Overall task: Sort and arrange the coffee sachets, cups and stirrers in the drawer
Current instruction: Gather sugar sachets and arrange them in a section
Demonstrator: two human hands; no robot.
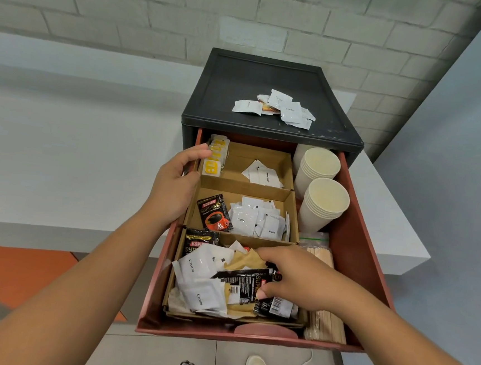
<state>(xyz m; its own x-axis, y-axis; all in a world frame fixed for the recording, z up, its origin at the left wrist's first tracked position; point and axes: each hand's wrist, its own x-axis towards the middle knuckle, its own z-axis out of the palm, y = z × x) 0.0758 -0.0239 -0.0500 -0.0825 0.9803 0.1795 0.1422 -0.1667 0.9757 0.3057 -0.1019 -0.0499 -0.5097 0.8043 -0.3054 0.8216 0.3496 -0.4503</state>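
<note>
Right hand [298,277] pinching black foil sachet [242,278] printed "SUPREMO", left hand [175,185] gripping left wall of red drawer [355,250], white sachets [194,262] labelled "Cream"

The black sachet [215,212] in the middle compartment of the drawer [367,251] reads "KOPIKO SUPREMO", and the Coffee sachets [241,220] beside it read "Coffee". The sugar sachet [263,175] in the far compartment says "White sugar". In the near compartment the Cream sachets [197,263] say "Cream", a second black sachet [200,241] shows "KOPIKO" and a third black sachet [249,282] shows "SUPRE". On the cabinet [243,75], a loose sachet [290,111] says "Cream"
</note>
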